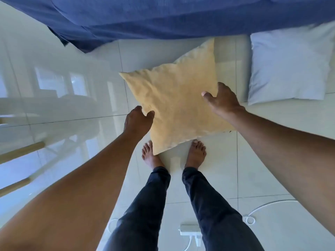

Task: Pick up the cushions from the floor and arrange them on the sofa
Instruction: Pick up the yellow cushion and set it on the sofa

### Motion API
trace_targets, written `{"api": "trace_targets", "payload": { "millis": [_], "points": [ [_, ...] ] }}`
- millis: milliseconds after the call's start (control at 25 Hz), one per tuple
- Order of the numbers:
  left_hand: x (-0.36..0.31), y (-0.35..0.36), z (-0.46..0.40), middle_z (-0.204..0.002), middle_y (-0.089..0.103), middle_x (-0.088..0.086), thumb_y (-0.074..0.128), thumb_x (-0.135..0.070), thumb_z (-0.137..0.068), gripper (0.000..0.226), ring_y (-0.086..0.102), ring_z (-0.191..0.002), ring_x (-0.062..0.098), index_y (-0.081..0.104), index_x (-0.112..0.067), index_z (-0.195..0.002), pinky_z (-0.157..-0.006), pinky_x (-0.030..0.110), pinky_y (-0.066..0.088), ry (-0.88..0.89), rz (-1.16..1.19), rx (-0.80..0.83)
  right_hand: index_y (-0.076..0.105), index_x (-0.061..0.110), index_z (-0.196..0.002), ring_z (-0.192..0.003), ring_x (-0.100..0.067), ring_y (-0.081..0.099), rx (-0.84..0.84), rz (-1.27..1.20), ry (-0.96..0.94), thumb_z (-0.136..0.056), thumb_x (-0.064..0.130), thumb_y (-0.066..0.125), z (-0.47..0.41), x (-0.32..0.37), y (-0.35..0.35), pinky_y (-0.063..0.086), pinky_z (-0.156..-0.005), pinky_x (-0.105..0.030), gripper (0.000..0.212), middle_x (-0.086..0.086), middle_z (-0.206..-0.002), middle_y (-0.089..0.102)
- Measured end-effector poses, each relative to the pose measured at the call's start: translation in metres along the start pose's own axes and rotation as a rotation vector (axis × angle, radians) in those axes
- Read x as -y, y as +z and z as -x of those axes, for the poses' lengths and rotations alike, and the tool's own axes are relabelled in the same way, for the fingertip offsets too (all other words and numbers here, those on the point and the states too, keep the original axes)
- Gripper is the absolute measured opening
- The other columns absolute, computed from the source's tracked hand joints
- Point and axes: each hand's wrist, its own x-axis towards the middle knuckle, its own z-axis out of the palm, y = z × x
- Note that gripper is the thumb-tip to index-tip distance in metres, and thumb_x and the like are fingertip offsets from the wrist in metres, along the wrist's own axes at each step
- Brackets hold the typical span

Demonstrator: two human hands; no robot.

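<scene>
Glossy white tile floor (208, 182) all around. Blue-covered sofa (163, 15) along the top edge. Pale blue pillow (288, 67) flat on the floor by the sofa's right end, just beside the yellow cushion (177, 104). White power strip (188, 230) and white cord (268, 205) on the floor near the bottom edge, behind two bare feet (196, 153). Wooden legs (20, 151) at the left edge.

Yellow cushion up in the air over the toes, in front of the sofa. Left hand (138, 120) curled around its left side, thumb on top. Right hand (223, 99) wrapped around its right side, thumb pressed on top, other fingers hidden underneath.
</scene>
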Motion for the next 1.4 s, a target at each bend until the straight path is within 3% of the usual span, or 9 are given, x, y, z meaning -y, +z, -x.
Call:
{"api": "trace_targets", "payload": {
  "millis": [120, 240, 320, 480, 640, 760, 920, 1120, 1400],
  "points": [
    [0.020, 0.039, -0.057, -0.153, 0.056, 0.017, 0.056, -0.046, -0.101, 0.066, 0.050, -0.143, 0.034, 0.049, -0.005, -0.152, -0.108, 0.036, 0.042, -0.105, 0.072, -0.004, 0.038, 0.006, -0.155, -0.145, -0.039, 0.045, -0.010, -0.015, 0.115, -0.101, 0.063, 0.048, -0.057, -0.023, 0.028, 0.042, -0.112, -0.047, 0.078, -0.020, -0.159, 0.045],
    [0.032, 0.062, -0.105, -0.123, 0.070, 0.022, 0.057, -0.050, -0.097, 0.056, 0.065, -0.109, 0.037, 0.067, 0.000, -0.121, -0.084, 0.034, 0.046, -0.238, 0.320, -0.045, 0.055, 0.011, -0.134, -0.135, -0.039, 0.055, -0.089, -0.135, 0.190, -0.097, 0.071, 0.045, -0.104, -0.034, 0.049, 0.044, -0.100, -0.042, 0.070, -0.018, -0.148, 0.057],
    [0.039, 0.070, -0.130, -0.120, 0.070, 0.013, 0.062, -0.062, -0.091, 0.054, 0.061, -0.102, 0.029, 0.067, -0.011, -0.112, -0.095, 0.038, 0.052, -0.296, 0.528, -0.075, 0.058, 0.006, -0.136, -0.131, -0.037, 0.058, -0.167, -0.281, 0.237, -0.094, 0.076, 0.043, -0.128, -0.041, 0.058, 0.045, -0.098, -0.038, 0.083, -0.016, -0.145, 0.060],
    [0.055, 0.080, -0.159, -0.132, 0.065, -0.009, 0.072, -0.086, -0.063, 0.101, 0.060, -0.123, 0.017, 0.060, -0.022, -0.140, -0.117, 0.042, 0.043, -0.325, 0.763, 0.083, 0.056, 0.018, -0.146, -0.125, -0.025, 0.063, -0.090, -0.563, 0.365, -0.064, 0.097, 0.053, -0.144, -0.048, 0.066, 0.048, -0.107, -0.037, 0.114, -0.001, -0.140, 0.065],
    [0.056, 0.076, -0.159, -0.132, 0.073, -0.005, 0.081, -0.088, -0.043, 0.112, 0.068, -0.121, 0.022, 0.065, -0.031, -0.138, -0.115, 0.050, 0.047, -0.344, 0.871, 0.179, 0.067, 0.020, -0.125, -0.096, -0.012, 0.069, -0.056, -0.686, 0.320, -0.070, 0.087, 0.066, -0.132, -0.043, 0.058, 0.053, -0.087, -0.029, 0.086, 0.008, -0.106, 0.072],
    [0.046, 0.060, -0.124, -0.126, 0.076, -0.006, 0.081, -0.082, -0.054, 0.096, 0.069, -0.117, 0.021, 0.069, -0.030, -0.134, -0.113, 0.049, 0.048, -0.326, 0.891, 0.158, 0.064, 0.022, -0.112, -0.087, -0.010, 0.063, -0.104, -0.700, 0.294, -0.076, 0.084, 0.065, -0.100, -0.033, 0.046, 0.049, -0.083, -0.029, 0.072, 0.010, -0.099, 0.067],
    [0.037, 0.010, -0.054, -0.125, 0.077, -0.011, 0.082, -0.087, -0.046, 0.102, 0.069, -0.119, 0.018, 0.071, -0.034, -0.132, -0.113, 0.048, 0.047, -0.271, 0.909, 0.141, 0.069, 0.014, -0.128, -0.105, -0.023, 0.068, -0.107, -0.722, 0.265, -0.070, 0.090, 0.062, -0.027, -0.008, 0.007, 0.054, -0.093, -0.034, 0.096, -0.001, -0.119, 0.072],
    [0.020, -0.070, 0.050, -0.126, 0.076, -0.010, 0.076, -0.084, -0.059, 0.094, 0.068, -0.118, 0.017, 0.068, -0.029, -0.135, -0.112, 0.046, 0.049, -0.187, 0.878, 0.068, 0.068, 0.028, -0.094, -0.095, -0.009, 0.065, -0.082, -0.772, 0.148, -0.084, 0.080, 0.060, 0.075, 0.030, -0.051, 0.051, -0.083, -0.031, 0.054, 0.011, -0.100, 0.070],
    [-0.033, -0.180, 0.194, -0.132, 0.071, -0.006, 0.069, -0.080, -0.072, 0.091, 0.064, -0.122, 0.019, 0.061, -0.023, -0.143, -0.110, 0.044, 0.047, -0.070, 0.867, -0.027, 0.069, 0.034, -0.101, -0.098, -0.004, 0.066, -0.085, -0.878, 0.009, -0.087, 0.078, 0.058, 0.212, 0.092, -0.164, 0.048, -0.074, -0.024, 0.047, 0.016, -0.103, 0.071]
  ]
}}
